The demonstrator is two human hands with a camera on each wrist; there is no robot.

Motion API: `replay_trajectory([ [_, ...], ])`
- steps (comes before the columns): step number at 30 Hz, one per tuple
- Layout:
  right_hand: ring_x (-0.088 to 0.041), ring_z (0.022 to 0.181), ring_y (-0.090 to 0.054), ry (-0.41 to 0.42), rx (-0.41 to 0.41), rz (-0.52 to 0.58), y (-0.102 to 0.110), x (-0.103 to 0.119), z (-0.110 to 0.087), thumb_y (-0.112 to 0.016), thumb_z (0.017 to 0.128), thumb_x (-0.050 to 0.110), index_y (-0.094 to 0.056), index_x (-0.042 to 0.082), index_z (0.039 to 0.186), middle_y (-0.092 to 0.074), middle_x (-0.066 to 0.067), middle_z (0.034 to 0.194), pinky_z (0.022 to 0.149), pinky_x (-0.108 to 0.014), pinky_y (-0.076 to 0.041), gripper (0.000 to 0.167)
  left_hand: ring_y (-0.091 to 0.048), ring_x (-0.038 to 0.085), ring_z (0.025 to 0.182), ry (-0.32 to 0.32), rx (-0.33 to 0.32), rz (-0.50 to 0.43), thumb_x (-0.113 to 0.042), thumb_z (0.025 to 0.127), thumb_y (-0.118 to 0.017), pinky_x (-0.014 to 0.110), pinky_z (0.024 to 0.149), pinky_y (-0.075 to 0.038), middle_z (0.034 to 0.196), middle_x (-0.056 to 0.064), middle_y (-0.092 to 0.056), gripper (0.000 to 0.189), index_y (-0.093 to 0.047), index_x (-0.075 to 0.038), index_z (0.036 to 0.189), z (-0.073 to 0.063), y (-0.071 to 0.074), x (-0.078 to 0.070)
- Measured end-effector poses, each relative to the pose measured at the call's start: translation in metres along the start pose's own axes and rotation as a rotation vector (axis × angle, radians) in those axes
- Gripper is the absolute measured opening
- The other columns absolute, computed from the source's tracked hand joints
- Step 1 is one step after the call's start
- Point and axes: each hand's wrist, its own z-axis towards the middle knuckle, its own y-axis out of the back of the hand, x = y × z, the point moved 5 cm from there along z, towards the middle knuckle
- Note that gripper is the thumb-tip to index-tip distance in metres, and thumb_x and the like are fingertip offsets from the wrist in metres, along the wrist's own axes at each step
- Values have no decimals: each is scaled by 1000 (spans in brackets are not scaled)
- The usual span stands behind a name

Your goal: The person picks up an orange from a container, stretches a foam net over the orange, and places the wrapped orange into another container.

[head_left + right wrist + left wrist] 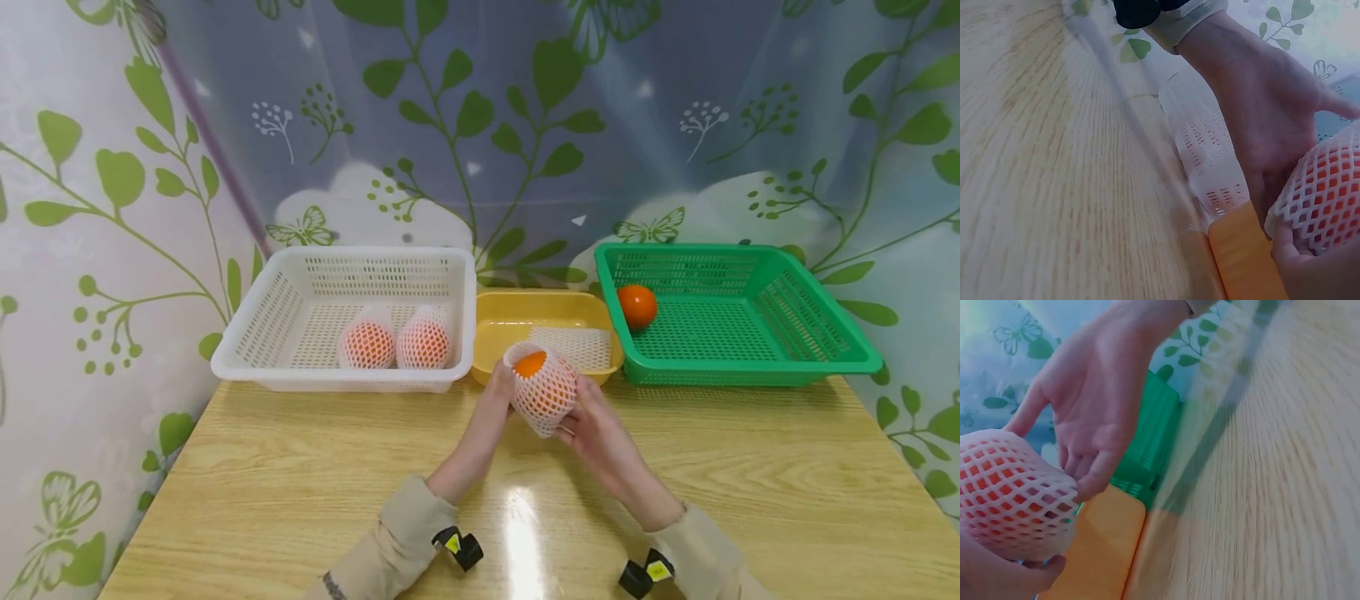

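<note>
Over the front edge of the yellow tray, both hands hold an orange (530, 364) in a white foam net sleeve (546, 402). Its bare top shows through the sleeve's open end, while the netting narrows toward the lower end. My left hand (497, 398) grips the left side, near the open end. On the other side, my right hand (602, 429) has its thumb and fingers at the netting. The left wrist view shows the netted fruit (1007, 487) between the left hand (991, 569) and the right hand (1094, 394).
A white basket (258, 337) at the left holds two netted oranges (368, 343). The yellow tray (498, 302) in the middle contains a flat white foam net (588, 346). In the green basket (813, 350) at the right, one bare orange (637, 307) lies against the left wall.
</note>
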Motion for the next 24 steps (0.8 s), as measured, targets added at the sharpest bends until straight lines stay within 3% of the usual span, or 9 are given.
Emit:
replay_trajectory([
  [4, -12, 107, -63, 12, 34, -10, 0, -1, 0, -27, 112, 39, -33, 24, 143, -63, 5, 124, 93, -27, -52, 36, -49, 26, 135, -55, 30, 48, -56, 89, -72, 46, 113, -41, 148, 13, -47, 89, -29, -16, 155, 0, -3, -3],
  [7, -11, 107, -64, 17, 62, 2, 0, -3, -2, -29, 112, 35, -43, 28, 140, -64, 8, 125, 95, -26, -52, 32, -54, 22, 127, -53, 15, 46, -37, 84, -84, 40, 107, -47, 143, 8, -51, 86, -32, -22, 152, 1, -3, -2],
  [10, -10, 107, -63, 16, 65, 20, -1, -4, -3, -31, 112, 32, -50, 29, 134, -65, 9, 123, 94, -25, -51, 29, -55, 20, 125, -62, 2, 60, -27, 83, -86, 37, 104, -49, 140, 6, -52, 82, -36, -24, 149, 2, -2, -2],
  [16, -10, 108, -63, -24, 4, 27, -3, -7, -3, -34, 112, 30, -53, 26, 130, -66, 10, 121, 98, -27, -51, 26, -56, 24, 125, -102, -16, 80, -22, 83, -86, 39, 103, -50, 140, 9, -52, 77, -41, -19, 145, 3, 1, -7],
  [19, -12, 108, -64, -36, -60, -28, -1, -7, -1, -37, 112, 30, -45, 21, 134, -63, 7, 123, 102, -35, -50, 26, -57, 25, 124, -109, -26, 107, -20, 85, -84, 39, 103, -51, 139, 10, -52, 74, -41, -17, 145, 4, 4, -9],
  [24, -15, 122, -55, 16, -97, -185, 2, -1, 1, -39, 111, 32, -25, 18, 155, -44, -5, 145, 111, -45, -42, 48, -57, 27, 123, -90, -35, 134, -18, 86, -82, 41, 102, -51, 138, 12, -53, 73, -40, -15, 146, 6, 9, -10],
])
